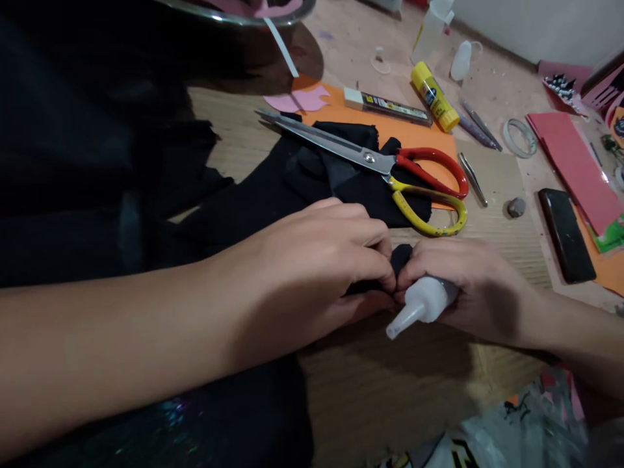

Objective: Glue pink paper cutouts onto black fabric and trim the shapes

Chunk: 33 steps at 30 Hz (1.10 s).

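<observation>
Black fabric (253, 208) lies across the wooden table, and a small part of it shows between my hands. My left hand (316, 260) is closed, thumb and fingertips pinching the fabric's edge. Right beside those fingertips, my right hand (468, 286) is closed around a squeeze bottle with a white nozzle (423, 304), tip pointing down and to the left. Its thumb and forefinger also pinch at the fabric; the exact contact is hidden. Just beyond my hands, large scissors (369, 157) with red and yellow handles rest on the cloth, blades slightly apart.
Behind the scissors are orange paper (424, 138), a pencil-lead case (390, 107) and a yellow glue stick (433, 97). Tweezers (472, 179), a tape roll (519, 138) and a black phone (566, 235) lie to the right. A metal bowl (234, 21) stands at the far left.
</observation>
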Available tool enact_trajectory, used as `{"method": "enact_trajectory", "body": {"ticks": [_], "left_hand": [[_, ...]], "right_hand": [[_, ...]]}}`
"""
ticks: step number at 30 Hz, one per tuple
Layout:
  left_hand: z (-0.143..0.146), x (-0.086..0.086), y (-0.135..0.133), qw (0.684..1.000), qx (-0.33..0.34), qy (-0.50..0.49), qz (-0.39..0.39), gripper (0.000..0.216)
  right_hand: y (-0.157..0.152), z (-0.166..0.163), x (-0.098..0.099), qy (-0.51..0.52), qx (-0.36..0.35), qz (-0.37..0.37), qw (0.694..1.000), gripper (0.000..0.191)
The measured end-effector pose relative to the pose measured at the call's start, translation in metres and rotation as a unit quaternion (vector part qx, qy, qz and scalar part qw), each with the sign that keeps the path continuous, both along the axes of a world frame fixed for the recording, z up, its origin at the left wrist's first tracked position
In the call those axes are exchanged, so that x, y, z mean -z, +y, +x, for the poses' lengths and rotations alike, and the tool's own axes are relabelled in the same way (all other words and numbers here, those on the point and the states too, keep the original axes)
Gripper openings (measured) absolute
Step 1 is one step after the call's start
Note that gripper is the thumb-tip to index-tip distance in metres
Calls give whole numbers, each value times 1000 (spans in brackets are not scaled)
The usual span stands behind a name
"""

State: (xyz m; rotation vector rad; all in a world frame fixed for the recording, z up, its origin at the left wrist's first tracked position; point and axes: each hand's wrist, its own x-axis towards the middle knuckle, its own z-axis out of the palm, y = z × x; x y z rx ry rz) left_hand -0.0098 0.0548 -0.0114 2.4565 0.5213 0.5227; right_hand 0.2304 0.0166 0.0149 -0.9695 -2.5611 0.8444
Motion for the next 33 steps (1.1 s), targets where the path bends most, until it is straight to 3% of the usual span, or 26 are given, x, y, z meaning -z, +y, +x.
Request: {"method": "enact_trajectory", "body": {"ticks": [12, 25, 33], "left_hand": [[0, 2, -1, 1000, -4, -5, 0, 22], [5, 6, -8, 999, -22, -13, 22, 18], [3, 4, -2, 1000, 2, -15, 3, 15]], "right_hand": [[-2, 1, -2, -23, 3, 3, 1000, 7], [4, 9, -16, -54, 25, -89, 994, 13], [0, 11, -3, -41, -1, -32, 999, 12]]}}
